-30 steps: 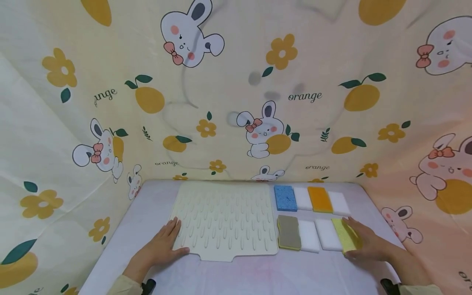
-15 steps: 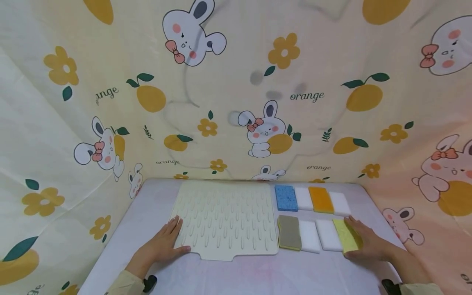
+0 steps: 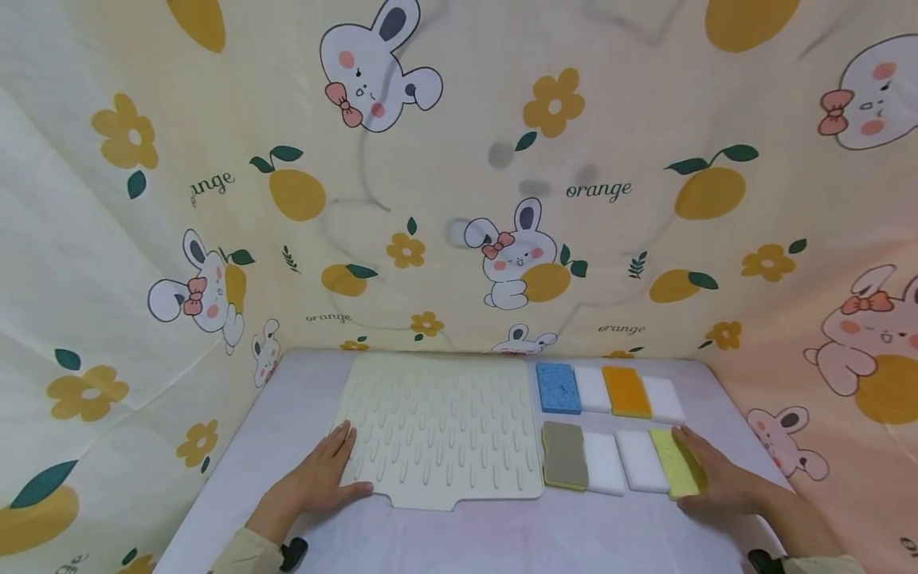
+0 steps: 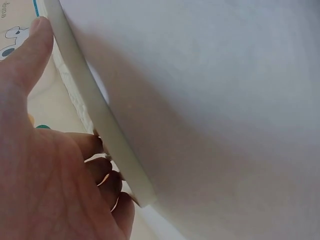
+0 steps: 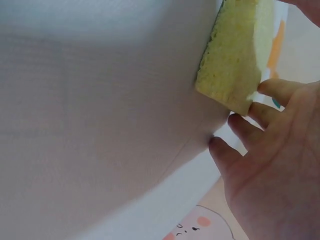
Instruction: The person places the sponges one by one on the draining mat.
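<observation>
Cream cloth [image 3: 445, 119] printed with rabbits and oranges hangs behind and on both sides, and from where I stand it closes in a white-covered table [image 3: 552, 542]. A pale ribbed board [image 3: 441, 422] lies flat left of the middle, reaching up to the table's far edge, its short tab toward the near edge. To its right come two rows. Near the far edge are a blue sponge [image 3: 559, 389] and an orange sponge [image 3: 627, 391] among white pads [image 3: 604, 464]; in front, a grey sponge [image 3: 565, 456], two more of those pads, then the yellow sponge [image 3: 677, 464] at the end, closest to the table's right edge.

The yellow sponge lies immediately left of the right hand [image 3: 724, 482], its long axis running roughly from the far edge toward the near one, so the hand's spread spans that long side: fingers at the far right corner, thumb by the near end. That grip is loose, touching without clenching. The left hand [image 3: 319, 474] is well away from the sponge and nearest the board, which extends rightward from it; its grip too is relaxed, fingers against the board's left edge, thumb at the near left corner.
</observation>
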`<state>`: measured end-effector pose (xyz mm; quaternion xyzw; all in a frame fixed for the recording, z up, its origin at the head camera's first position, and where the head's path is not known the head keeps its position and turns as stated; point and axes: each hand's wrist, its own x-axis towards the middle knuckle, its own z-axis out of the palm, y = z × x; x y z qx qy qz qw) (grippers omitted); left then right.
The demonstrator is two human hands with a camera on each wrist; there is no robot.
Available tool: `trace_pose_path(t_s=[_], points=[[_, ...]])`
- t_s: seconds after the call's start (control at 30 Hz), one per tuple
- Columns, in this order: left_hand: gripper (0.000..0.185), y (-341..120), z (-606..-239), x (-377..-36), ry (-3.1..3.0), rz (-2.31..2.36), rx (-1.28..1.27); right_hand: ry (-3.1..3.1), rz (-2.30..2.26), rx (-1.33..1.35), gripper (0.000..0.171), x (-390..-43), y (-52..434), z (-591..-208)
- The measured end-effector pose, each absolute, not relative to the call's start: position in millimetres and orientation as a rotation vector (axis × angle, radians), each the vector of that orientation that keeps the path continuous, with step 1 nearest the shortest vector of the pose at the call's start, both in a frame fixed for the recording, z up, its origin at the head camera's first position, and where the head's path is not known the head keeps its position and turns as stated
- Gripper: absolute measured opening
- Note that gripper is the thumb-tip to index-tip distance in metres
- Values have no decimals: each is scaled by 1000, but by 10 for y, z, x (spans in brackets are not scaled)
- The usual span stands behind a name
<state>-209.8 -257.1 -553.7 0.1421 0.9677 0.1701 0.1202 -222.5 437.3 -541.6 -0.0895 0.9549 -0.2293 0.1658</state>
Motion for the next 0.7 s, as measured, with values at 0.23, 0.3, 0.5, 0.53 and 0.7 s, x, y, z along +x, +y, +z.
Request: trace_pose_path(t_s=[0.23,0.3,0.5,0.53,0.7], points=[[114,-2571,-5538,-2108,2831,483,403,2801,-561,-286,117,-2207,4393,-5396],[114,-2569,-5539,-2109,2835,470,408,2849,-529,-299,115,-2199,4411,-5389],[115,-2550,-5542,-2115,2846,468,390,2993,-489,-297,120,-2194,4446,-5375],[116,-2550,-5551,-2118,2848,464,388,3011,-493,-297,121,-2195,4445,-5376],[117,-2559,-5597,-2134,2855,457,384,3086,-532,-355,120,-2226,4385,-5352]])
